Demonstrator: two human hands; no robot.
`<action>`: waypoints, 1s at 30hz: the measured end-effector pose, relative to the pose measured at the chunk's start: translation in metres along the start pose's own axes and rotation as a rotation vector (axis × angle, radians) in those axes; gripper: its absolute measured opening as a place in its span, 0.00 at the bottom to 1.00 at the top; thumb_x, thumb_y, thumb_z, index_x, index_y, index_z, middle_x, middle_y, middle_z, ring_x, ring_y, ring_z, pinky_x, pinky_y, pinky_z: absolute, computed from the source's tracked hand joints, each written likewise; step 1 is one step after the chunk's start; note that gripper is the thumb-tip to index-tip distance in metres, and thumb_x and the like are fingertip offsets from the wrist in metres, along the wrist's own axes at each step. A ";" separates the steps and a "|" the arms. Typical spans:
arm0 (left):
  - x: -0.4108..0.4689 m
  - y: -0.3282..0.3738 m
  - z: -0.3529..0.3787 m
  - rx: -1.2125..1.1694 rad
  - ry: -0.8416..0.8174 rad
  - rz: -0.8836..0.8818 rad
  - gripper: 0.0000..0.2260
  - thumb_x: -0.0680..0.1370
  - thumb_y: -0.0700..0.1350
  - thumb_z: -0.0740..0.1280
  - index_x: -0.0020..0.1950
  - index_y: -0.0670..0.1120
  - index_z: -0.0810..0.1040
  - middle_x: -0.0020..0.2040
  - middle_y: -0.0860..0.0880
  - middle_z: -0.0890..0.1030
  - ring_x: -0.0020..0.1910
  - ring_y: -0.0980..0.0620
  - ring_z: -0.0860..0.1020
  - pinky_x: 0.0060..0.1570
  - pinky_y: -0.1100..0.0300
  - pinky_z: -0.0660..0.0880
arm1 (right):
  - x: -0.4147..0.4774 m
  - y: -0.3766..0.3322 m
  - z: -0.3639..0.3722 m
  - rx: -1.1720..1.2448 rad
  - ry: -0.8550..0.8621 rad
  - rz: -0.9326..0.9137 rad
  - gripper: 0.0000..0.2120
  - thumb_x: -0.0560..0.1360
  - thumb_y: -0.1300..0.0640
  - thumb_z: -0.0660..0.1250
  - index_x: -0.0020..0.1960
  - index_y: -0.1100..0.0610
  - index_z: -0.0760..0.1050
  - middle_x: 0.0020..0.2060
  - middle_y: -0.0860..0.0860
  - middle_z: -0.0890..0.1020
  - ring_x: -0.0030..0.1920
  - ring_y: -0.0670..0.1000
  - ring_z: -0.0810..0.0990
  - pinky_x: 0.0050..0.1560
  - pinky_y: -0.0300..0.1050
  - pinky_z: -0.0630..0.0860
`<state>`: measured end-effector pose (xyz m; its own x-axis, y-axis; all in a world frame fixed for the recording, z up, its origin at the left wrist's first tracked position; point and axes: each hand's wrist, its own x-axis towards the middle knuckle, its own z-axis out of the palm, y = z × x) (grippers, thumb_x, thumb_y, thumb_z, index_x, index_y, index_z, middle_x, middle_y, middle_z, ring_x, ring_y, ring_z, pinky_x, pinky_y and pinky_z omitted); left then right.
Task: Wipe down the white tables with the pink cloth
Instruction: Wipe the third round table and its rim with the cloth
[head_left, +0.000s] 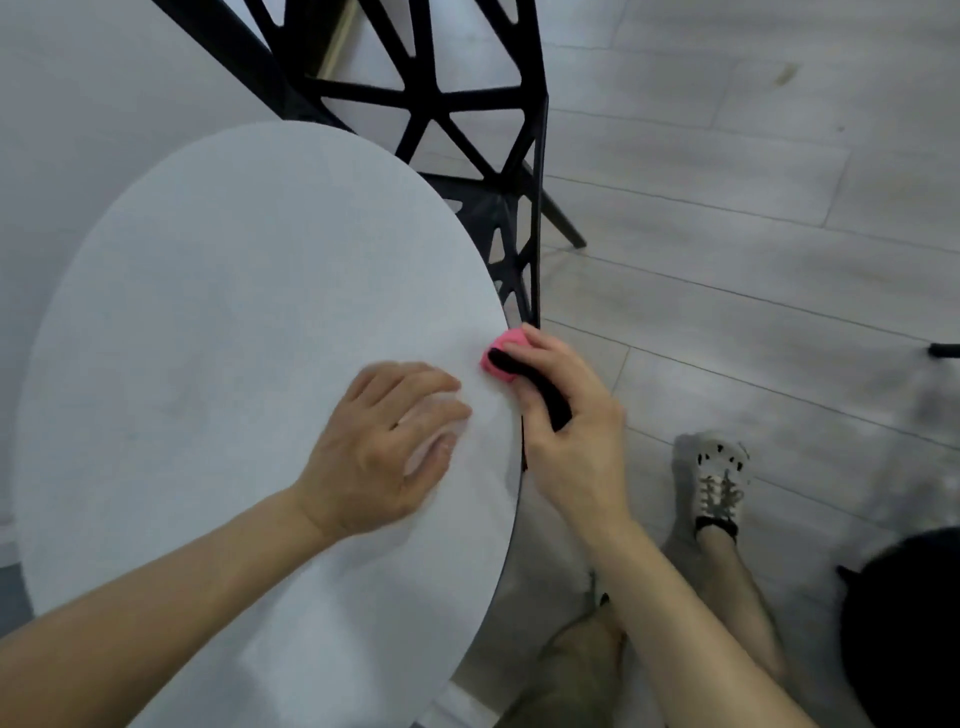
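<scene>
1. Right hand (566, 415) is gripping the pink cloth (501, 345), with the fingers curled round it. A black strip (545, 395) is also lying across these fingers; I cannot tell what it is.
2. The cloth is bunched into a small wad and is sitting at the right rim of the round white surface (208, 312), at the far end of the right hand.
3. The left hand (384, 441) is resting flat on the surface with stretched fingers, holding nothing, just beside the cloth on its left.
4. Nearly all of the surface is spreading to the left of the cloth and away from the person. In my judgement the next stroke is calling for a sweep inward from the rim, and the left hand is lying in that path.
5. Most of the cloth is hiding inside the hand, so its full size is not showing. The left fingertips are blurring. The near part of the surface is being cut off by the frame edge, and the surface is covering part of the black chair (467, 104) behind its far rim.
</scene>
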<state>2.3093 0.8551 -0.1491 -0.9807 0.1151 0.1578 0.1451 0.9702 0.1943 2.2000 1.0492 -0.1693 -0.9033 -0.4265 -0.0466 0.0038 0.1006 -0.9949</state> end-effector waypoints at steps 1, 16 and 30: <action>0.011 -0.011 -0.004 0.025 0.069 -0.103 0.09 0.85 0.43 0.68 0.62 0.42 0.84 0.65 0.43 0.82 0.65 0.40 0.79 0.65 0.45 0.74 | 0.028 -0.002 0.008 -0.001 -0.008 -0.005 0.15 0.82 0.65 0.71 0.64 0.52 0.86 0.67 0.42 0.84 0.72 0.41 0.79 0.75 0.40 0.73; 0.145 -0.102 0.025 0.222 0.258 -1.175 0.20 0.86 0.52 0.60 0.76 0.47 0.76 0.77 0.45 0.74 0.76 0.41 0.71 0.79 0.39 0.64 | 0.090 -0.007 -0.003 0.008 -0.259 0.061 0.14 0.82 0.59 0.74 0.65 0.46 0.86 0.70 0.38 0.81 0.72 0.39 0.78 0.73 0.33 0.71; 0.143 -0.103 0.027 0.237 0.270 -1.175 0.20 0.85 0.50 0.63 0.75 0.44 0.77 0.75 0.43 0.75 0.74 0.40 0.74 0.76 0.33 0.66 | 0.198 -0.015 0.018 0.046 -0.541 0.100 0.15 0.82 0.60 0.74 0.66 0.48 0.86 0.69 0.39 0.83 0.73 0.39 0.77 0.76 0.38 0.72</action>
<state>2.1506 0.7778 -0.1722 -0.4365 -0.8757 0.2065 -0.8635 0.4722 0.1771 2.0285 0.9475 -0.1656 -0.5482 -0.8193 -0.1683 0.1078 0.1303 -0.9856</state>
